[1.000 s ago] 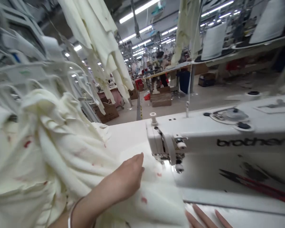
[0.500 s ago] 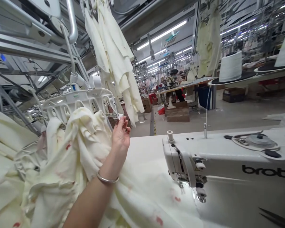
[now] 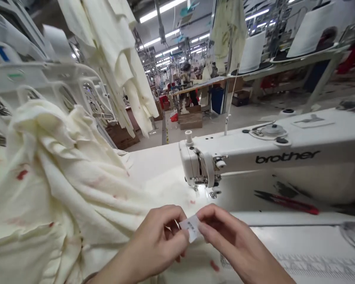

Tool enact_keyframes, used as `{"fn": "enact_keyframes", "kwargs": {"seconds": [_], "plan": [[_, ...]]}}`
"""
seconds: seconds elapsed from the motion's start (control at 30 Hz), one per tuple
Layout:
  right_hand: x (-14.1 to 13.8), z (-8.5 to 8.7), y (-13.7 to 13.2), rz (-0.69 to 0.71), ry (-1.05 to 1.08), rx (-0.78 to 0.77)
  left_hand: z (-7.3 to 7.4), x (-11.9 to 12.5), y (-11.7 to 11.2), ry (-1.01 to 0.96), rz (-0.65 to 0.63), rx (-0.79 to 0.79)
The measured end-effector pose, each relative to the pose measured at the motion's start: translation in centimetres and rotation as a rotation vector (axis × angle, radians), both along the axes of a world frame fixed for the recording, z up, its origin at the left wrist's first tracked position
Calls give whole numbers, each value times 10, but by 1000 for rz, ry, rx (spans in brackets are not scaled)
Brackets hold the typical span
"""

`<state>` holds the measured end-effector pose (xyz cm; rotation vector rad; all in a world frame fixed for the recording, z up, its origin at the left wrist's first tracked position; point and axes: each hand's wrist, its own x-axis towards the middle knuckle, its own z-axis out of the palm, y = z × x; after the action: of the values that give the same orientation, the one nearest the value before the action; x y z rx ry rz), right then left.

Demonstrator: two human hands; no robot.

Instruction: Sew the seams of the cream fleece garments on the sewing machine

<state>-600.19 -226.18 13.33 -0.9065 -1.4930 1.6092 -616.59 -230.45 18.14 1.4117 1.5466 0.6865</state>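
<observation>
Between my two hands is a small white label [image 3: 191, 227] with dark print, too small to read. My left hand [image 3: 165, 232] pinches its left side between thumb and fingers. On the other side, the thumb and fingertips of my right hand [image 3: 225, 236] grip the label's right edge. Both hands are just in front of the white sewing machine [image 3: 242, 157], below its needle area. Cream fabric with red marks [image 3: 85, 189] spreads from the left, under my hands, towards the needle.
A white hanger rack [image 3: 23, 77] holds the fabric at left. More cream pieces [image 3: 112, 51] hang behind it. Red-handled thread snips [image 3: 290, 202] lie on the machine bed. Cones of white thread [image 3: 253, 51] stand at the back right. A person [image 3: 185, 77] sits far off among other machines.
My left hand has come down from the hanger rack to the front of the machine with the white piece. My right hand has entered the view and holds it too. The view has turned right.
</observation>
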Motion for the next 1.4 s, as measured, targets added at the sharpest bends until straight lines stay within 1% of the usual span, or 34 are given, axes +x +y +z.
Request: {"fn": "enact_keyframes", "kwargs": {"seconds": [0.07, 0.17, 0.23, 0.3, 0.37, 0.43, 0.47, 0.5, 0.57, 0.6, 0.63, 0.67, 0.7, 0.73, 0.77, 0.8, 0.87, 0.93, 0.97, 1.03, 1.07, 1.13, 1.2, 1.23, 1.3, 1.33, 1.4], "plan": [[-8, 5, 3, 75, 19, -24, -2, -4, -4, 10, -1, 8], [-12, -2, 2, 45, 14, -48, -6, -8, -3, -130, 81, -5], [-14, -7, 0, 23, 12, -63, -11, -7, -2, -257, 153, -43], [-14, -10, -1, 9, 15, -67, -17, -5, -2, -322, 198, -68], [-14, -12, 0, 7, 10, -47, -19, -3, -2, -326, 216, -80], [-11, -16, -1, -6, -27, 29, -14, -6, -1, -247, 215, -47], [-9, -21, -2, -31, -66, 107, -9, -9, 1, -153, 215, 17], [-6, -27, -5, -60, -118, 226, -2, -12, 3, -23, 221, 119], [0, -46, -11, -108, -257, 563, 12, -19, 13, 281, 227, 352], [3, -58, -15, -119, -338, 756, 16, -21, 19, 419, 199, 425], [6, -70, -18, -121, -421, 939, 18, -22, 28, 537, 142, 444], [9, -82, -21, -117, -499, 1097, 15, -21, 37, 634, 47, 418], [13, -93, -23, -118, -568, 1219, 8, -20, 48, 711, -66, 368], [16, -102, -24, -123, -619, 1307, -2, -18, 58, 769, -178, 321], [21, -108, -25, -122, -647, 1364, -15, -16, 68, 810, -265, 292], [25, -112, -24, -118, -651, 1392, -29, -15, 77, 833, -325, 279], [32, -114, -22, -117, -614, 1376, -57, -17, 91, 830, -373, 283], [35, -109, -18, -124, -541, 1282, -77, -23, 97, 821, -373, 291], [34, -105, -17, -130, -501, 1214, -84, -28, 98, 818, -366, 296], [26, -99, -13, -112, -443, 1075, -92, -36, 96, 813, -341, 307], [20, -97, -11, -110, -421, 1025, -93, -39, 94, 810, -329, 311], [8, -96, -8, -142, -406, 965, -90, -40, 89, 798, -310, 317], [-2, -99, -8, -214, -412, 935, -82, -35, 85, 785, -290, 322], [-5, -102, -9, -253, -413, 928, -78, -31, 82, 758, -263, 329], [-4, -106, -10, -281, -443, 909, -69, -19, 78, 648, -175, 320], [-1, -107, -11, -287, -479, 909, -65, -13, 76, 575, -130, 285], [9, -107, -11, -276, -604, 938, -64, -2, 73, 417, -73, 146]]}}
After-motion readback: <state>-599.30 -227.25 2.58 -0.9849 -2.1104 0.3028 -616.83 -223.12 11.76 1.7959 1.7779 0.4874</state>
